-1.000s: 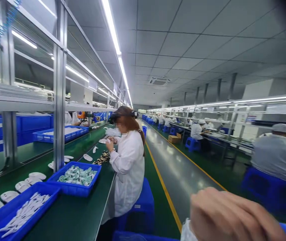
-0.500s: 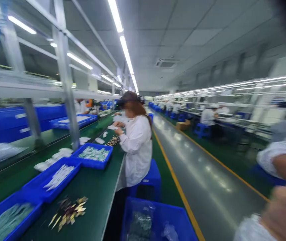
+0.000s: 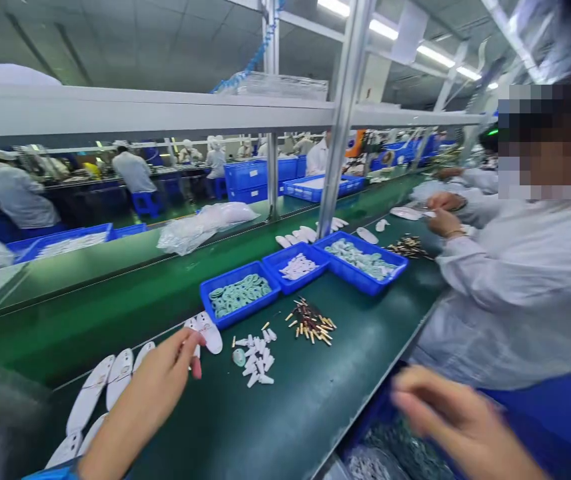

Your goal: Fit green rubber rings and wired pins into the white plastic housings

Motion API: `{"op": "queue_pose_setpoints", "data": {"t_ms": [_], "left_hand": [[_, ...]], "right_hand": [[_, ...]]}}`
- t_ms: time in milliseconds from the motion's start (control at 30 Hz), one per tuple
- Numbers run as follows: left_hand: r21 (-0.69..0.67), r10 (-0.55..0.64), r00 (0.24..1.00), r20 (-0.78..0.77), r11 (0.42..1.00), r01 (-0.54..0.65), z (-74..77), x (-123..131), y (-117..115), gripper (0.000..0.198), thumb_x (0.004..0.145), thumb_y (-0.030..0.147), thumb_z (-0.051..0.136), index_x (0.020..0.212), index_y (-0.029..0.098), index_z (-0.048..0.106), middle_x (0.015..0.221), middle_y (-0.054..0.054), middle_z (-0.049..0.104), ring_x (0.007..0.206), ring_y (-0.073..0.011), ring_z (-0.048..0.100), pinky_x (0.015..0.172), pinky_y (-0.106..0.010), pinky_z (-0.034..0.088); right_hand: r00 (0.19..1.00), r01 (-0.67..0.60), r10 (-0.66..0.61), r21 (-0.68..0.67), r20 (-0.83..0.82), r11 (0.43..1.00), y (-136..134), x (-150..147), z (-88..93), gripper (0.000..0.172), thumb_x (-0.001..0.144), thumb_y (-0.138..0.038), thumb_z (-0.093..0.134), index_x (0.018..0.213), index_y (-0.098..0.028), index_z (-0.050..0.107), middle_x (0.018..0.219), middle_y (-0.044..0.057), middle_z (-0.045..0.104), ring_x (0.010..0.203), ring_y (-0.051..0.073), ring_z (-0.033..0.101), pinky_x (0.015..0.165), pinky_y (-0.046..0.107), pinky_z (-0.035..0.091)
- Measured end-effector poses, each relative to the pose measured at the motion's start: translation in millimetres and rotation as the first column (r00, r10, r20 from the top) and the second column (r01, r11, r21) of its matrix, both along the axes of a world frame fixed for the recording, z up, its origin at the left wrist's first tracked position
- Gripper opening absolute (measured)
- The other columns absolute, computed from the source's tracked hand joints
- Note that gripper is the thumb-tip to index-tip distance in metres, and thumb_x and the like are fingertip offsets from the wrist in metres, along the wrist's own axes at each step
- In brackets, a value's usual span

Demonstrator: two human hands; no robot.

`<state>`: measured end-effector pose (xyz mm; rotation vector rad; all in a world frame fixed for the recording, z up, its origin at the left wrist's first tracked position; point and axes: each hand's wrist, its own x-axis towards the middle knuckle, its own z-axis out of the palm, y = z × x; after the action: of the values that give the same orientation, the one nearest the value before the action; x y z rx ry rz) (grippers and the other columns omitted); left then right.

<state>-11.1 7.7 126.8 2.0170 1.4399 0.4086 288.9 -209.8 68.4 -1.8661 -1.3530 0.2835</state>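
Left hand (image 3: 168, 360), ours: at the near left corner of the green-ring tray (image 3: 248, 309), fingertips over a white oval shell (image 3: 211, 333). Grip: thumb and forefinger bent at the shell's edge; whether they pinch it we cannot tell.

Right hand (image 3: 445, 410), ours: well to the tray's right, past the bench edge, blurred, fingers curled; we see nothing in it and cannot tell how firmly it is drawn in.

Step in hand, as we judge it: reaching for or handling that shell, which lies just beside the tray's corner. A secure hold calls for us to have thumb and finger on opposite faces, clear of the overlapping shell next to it and of the tray wall.

Also listed: further oval shells (image 3: 90, 393), left of the tray; loose white tapered pieces (image 3: 258, 363), on its near side; gold-tipped pins (image 3: 310, 323), to its right; white-parts tray (image 3: 308, 275), adjoining its right end; clear plastic bag (image 3: 205, 223), behind it; co-worker in a white coat (image 3: 515, 307), far right of it.
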Motion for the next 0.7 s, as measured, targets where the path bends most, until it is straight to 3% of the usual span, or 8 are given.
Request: {"op": "queue_pose_setpoints", "data": {"t_ms": [100,200,300,400,533,633,700], "left_hand": [[0.049,0.066,0.995,0.076,0.996,-0.07,-35.9,-5,-5,0.048,0.091,0.053,0.035,0.086,0.022,0.071,0.07,-0.005,0.07,0.07,-0.0276,0.066,0.065,-0.036,0.047],[0.048,0.122,0.984,0.131,0.991,-0.129,-63.1,-10,-3,0.046,0.093,0.049,0.04,0.102,0.02,0.074,0.085,-0.007,0.075,0.08,-0.0271,0.068,0.074,-0.036,0.05],[0.056,0.177,0.967,0.184,0.98,-0.19,-82.1,-12,-1,0.042,0.093,0.047,0.047,0.108,0.02,0.076,0.076,-0.004,0.072,0.068,-0.0237,0.062,0.063,-0.033,0.047],[0.089,0.232,0.942,0.243,0.961,-0.26,-94.7,-13,0,0.036,0.092,0.045,0.053,0.102,0.021,0.078,0.074,-0.004,0.07,0.065,-0.0224,0.058,0.062,-0.032,0.046],[0.126,0.265,0.9,0.345,0.937,-0.325,-105.7,-13,3,0.032,0.093,0.043,0.054,0.101,0.023,0.077,0.099,-0.007,0.074,0.078,-0.0235,0.065,0.073,-0.035,0.052],[0.131,0.266,0.871,0.413,0.929,-0.345,-112.5,-14,4,0.029,0.095,0.042,0.055,0.102,0.025,0.076,0.111,-0.008,0.073,0.099,-0.0253,0.069,0.085,-0.035,0.055],[0.104,0.288,0.857,0.428,0.926,-0.363,-116.6,-16,3,0.027,0.093,0.046,0.059,0.099,0.026,0.076,0.105,-0.006,0.076,0.098,-0.0256,0.072,0.084,-0.033,0.057]], "right_hand": [[0.945,-0.321,0.326,-0.125,0.018,0.939,74,-30,-25.8,0.019,0.1,-0.03,0.058,0.084,-0.024,0.067,0.075,-0.003,0.07,0.066,0.016,0.066,0.062,0.026,0.053],[0.906,-0.411,0.421,-0.146,0.042,0.9,129,-56,-38.4,0.012,0.096,-0.021,0.058,0.097,-0.025,0.069,0.089,-0.001,0.071,0.072,0.018,0.067,0.067,0.029,0.051],[0.863,-0.481,0.499,-0.172,0.08,0.86,163,-60,-41.1,0.015,0.094,-0.021,0.058,0.1,-0.026,0.071,0.1,0.001,0.071,0.078,0.02,0.068,0.072,0.032,0.051],[0.848,-0.491,0.514,-0.176,0.13,0.853,193,-48,-36.7,0.017,0.096,-0.024,0.055,0.099,-0.026,0.071,0.102,0.003,0.072,0.088,0.022,0.069,0.079,0.034,0.052],[0.871,-0.399,0.428,-0.161,0.241,0.903,248,-24,-19.3,0.023,0.1,-0.026,0.048,0.105,-0.022,0.07,0.105,0.009,0.072,0.094,0.025,0.069,0.086,0.038,0.052],[0.857,-0.333,0.398,-0.239,0.328,0.912,287,-10,-5.1,0.017,0.101,-0.023,0.055,0.108,-0.018,0.07,0.103,0.008,0.072,0.093,0.023,0.069,0.088,0.042,0.053],[0.823,-0.327,0.44,-0.334,0.358,0.884,305,-9,-2.1,0.015,0.1,-0.027,0.062,0.109,-0.017,0.069,0.105,0.006,0.072,0.094,0.022,0.069,0.089,0.043,0.055]]}}
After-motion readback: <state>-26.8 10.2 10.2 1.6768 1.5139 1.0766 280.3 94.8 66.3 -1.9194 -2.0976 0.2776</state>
